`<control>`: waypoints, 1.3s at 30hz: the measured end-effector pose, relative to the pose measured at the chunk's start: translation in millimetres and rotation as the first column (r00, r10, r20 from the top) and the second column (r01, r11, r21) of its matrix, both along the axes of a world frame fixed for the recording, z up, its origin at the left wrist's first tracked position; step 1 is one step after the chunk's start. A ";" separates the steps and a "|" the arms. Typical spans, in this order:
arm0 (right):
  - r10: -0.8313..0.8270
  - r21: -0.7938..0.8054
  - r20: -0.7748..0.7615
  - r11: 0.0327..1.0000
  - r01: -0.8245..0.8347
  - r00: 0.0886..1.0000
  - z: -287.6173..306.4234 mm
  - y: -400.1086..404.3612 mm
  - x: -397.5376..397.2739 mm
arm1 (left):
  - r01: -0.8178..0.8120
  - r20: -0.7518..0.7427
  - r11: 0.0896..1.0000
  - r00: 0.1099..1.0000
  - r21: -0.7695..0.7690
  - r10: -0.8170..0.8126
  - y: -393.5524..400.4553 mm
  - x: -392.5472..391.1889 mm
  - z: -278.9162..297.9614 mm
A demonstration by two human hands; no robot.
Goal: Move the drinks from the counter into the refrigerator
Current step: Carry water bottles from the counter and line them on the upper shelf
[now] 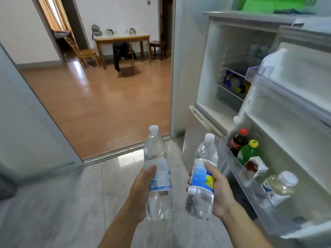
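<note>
My left hand [141, 190] grips a clear water bottle [157, 169] with a white cap and a pale label, held upright. My right hand [221, 190] grips a second clear bottle [201, 178] with a blue and yellow label, tilted slightly right. Both bottles are held in front of me, left of the open refrigerator [211, 68]. Its door [293, 133] swings out on the right. The lower door shelf [254, 192] holds a cola bottle [239, 141], a green bottle [248, 152], a carton [255, 166] and a pale bottle with a white cap [281, 185].
Several drinks lie on the wire shelves [232, 85] inside the refrigerator. A green bag [272, 4] sits on top of it. A doorway with a sliding track [125, 149] opens onto a wood-floored room with a table [123, 40] and chairs. Grey tile floor lies underfoot.
</note>
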State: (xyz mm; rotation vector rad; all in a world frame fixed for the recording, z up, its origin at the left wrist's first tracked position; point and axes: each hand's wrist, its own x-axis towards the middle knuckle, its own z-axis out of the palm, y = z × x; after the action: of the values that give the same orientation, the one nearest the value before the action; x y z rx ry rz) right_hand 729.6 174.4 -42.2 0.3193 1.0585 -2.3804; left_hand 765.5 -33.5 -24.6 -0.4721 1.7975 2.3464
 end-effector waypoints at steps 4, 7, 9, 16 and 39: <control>0.026 0.023 -0.035 0.999 -0.026 0.999 1.0 -10.4 -71.5 | 0.052 -0.030 0.998 0.998 -0.029 -0.052 -7.2 -73.2 4.1; 0.023 0.024 -0.053 0.999 -0.022 0.998 10.0 -19.4 -129.1 | 0.080 -0.049 0.996 0.995 -0.050 -0.082 -13.1 -132.5 10.3; 0.011 0.001 -0.065 1.000 -0.011 0.998 20.0 -22.6 -165.8 | 0.101 -0.049 0.993 0.993 -0.058 -0.104 -13.9 -171.4 17.9; -0.147 0.078 -0.121 0.984 0.157 0.982 47.4 -14.2 -271.8 | 0.186 -0.080 0.983 0.979 -0.006 -0.186 -5.7 -299.7 36.6; -0.829 0.464 -0.325 0.279 0.841 0.454 75.3 11.2 -427.6 | 0.785 -0.197 0.617 0.615 0.064 -0.763 68.4 -620.9 39.1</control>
State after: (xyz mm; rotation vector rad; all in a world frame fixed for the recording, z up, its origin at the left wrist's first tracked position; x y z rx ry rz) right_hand 302.0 185.6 33.1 1.4256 2.0026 -2.8112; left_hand 144.6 34.9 14.5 0.4671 1.4208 1.8554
